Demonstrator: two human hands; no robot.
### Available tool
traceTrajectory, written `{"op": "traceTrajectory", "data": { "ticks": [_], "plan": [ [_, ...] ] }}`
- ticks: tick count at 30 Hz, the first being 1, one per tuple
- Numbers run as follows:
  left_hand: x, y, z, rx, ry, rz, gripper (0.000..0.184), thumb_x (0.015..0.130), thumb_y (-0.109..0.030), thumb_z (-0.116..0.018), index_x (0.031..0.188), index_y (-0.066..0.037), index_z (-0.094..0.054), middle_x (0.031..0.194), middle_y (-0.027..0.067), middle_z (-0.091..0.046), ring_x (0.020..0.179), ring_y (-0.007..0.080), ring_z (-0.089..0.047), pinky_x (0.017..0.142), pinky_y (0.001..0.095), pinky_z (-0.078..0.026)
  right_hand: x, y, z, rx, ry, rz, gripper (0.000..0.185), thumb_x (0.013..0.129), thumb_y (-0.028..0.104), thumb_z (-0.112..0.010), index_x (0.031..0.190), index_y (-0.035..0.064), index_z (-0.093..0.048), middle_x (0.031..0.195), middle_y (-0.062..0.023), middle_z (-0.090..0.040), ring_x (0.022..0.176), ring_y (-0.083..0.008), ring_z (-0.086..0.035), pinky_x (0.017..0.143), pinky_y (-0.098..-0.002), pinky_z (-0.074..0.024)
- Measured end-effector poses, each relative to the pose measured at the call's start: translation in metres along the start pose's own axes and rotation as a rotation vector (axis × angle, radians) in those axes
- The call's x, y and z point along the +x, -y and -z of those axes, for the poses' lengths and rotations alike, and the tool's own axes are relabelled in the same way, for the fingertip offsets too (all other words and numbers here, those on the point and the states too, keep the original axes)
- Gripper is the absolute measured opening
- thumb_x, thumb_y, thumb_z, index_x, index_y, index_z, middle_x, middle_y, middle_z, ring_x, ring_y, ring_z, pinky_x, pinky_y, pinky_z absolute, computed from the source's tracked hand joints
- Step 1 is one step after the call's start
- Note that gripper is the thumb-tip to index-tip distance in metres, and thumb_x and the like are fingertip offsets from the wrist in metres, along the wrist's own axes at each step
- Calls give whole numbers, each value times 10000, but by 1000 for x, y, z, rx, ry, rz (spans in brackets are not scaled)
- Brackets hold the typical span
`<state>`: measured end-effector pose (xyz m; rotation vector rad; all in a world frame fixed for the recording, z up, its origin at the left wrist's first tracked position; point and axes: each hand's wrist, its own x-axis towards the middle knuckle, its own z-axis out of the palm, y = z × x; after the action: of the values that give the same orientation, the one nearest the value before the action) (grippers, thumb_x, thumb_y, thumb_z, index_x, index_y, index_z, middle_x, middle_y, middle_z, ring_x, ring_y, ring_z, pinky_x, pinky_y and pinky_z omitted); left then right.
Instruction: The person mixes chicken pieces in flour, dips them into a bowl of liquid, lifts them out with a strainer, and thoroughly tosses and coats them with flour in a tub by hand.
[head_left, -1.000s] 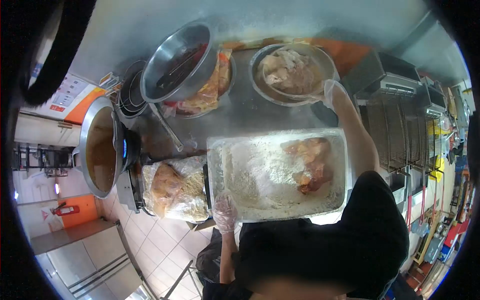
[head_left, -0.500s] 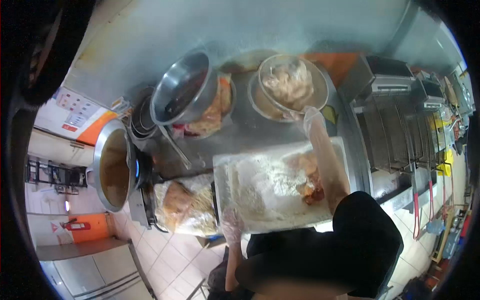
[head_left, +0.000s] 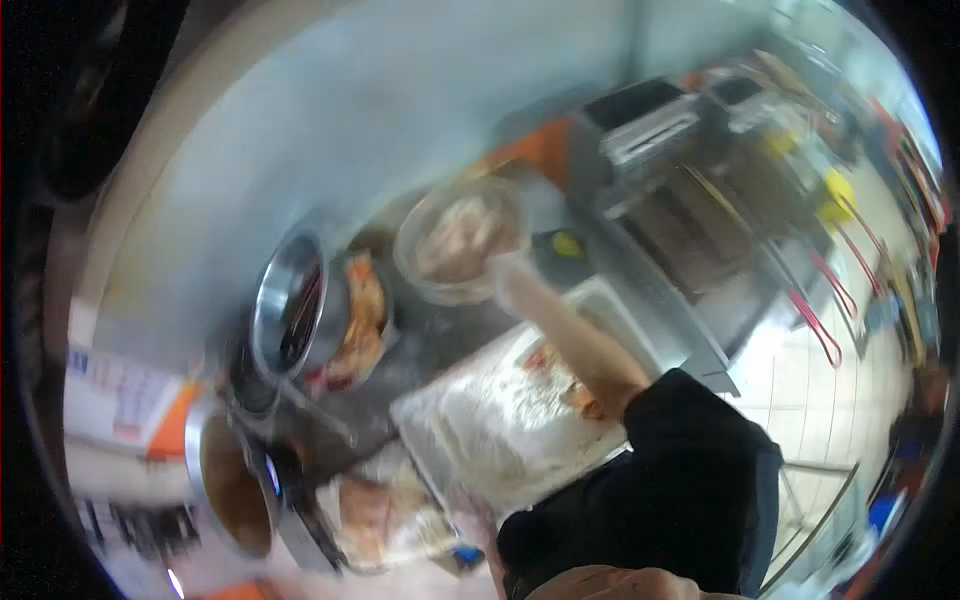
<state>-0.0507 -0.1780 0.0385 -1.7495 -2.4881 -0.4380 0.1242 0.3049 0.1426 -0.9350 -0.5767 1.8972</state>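
Motion smears the view. My right hand (head_left: pixel 512 283), in a clear glove, is at the near rim of a bowl of pale meat (head_left: pixel 468 240); its fingers are too blurred to read. My right forearm crosses over a white tray (head_left: pixel 422 400) of flour (head_left: pixel 500 405), where reddish meat pieces (head_left: pixel 590 400) lie at the right. At the tray's near left corner is my left hand (head_left: pixel 472 515), also gloved, its fingers smeared. A plastic-covered container with a piece of meat (head_left: pixel 368 510) stands left of it.
A steel bowl (head_left: pixel 290 305) sits tilted beside a dish of orange-red meat (head_left: pixel 362 320) at the back left. A large pan of brown liquid (head_left: pixel 235 480) is at the left. Wire fryer baskets (head_left: pixel 690 230) with red handles (head_left: pixel 815 325) stand at the right.
The view has swung to the right and tilted. My right hand has stayed by the meat bowl's rim, shifting from its right side to its near side. My left hand remains by the tray's corner.
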Motion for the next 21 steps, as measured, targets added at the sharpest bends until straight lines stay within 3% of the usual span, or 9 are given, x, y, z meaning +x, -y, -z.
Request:
{"op": "traceTrajectory", "data": {
  "ticks": [1,2,5,9,21],
  "plan": [
    [1,19,-23,-49,22,-29,384,832,-150,-616,1186,-3,-590,1119,238,-628,960,415,-615,857,493,-492,1,-2,-2,-37,-7,1,307,907,94,-484,1208,39,-502,942,-95,-588,821,-218,-562,836,-381,-484],
    [-13,29,-35,27,285,175,360,828,-146,-612,1157,-1,-606,1113,231,-631,951,400,-621,857,487,-494,0,-10,-4,-62,-17,-15,306,907,97,-485,1207,39,-503,942,-95,-588,822,-218,-562,834,-380,-484],
    [14,-10,8,-26,-143,60,343,851,-194,-577,1144,-22,-621,1119,191,-644,988,354,-623,889,451,-487,6,-11,-13,-98,-11,-14,302,909,107,-489,1202,38,-508,943,-97,-587,825,-216,-562,829,-377,-483],
    [13,9,-24,86,-12,108,344,866,-205,-557,1155,-29,-615,1141,166,-641,1019,327,-612,909,433,-475,7,-12,-18,-121,-1,-21,299,910,119,-493,1197,37,-513,945,-99,-587,829,-214,-561,823,-373,-482],
    [42,3,-10,63,-37,43,378,891,-193,-542,1233,-34,-560,1221,166,-595,1089,318,-577,956,418,-450,15,2,-7,-158,-6,18,292,915,157,-507,1179,33,-531,949,-106,-584,841,-208,-560,805,-361,-480]
  ]
}}
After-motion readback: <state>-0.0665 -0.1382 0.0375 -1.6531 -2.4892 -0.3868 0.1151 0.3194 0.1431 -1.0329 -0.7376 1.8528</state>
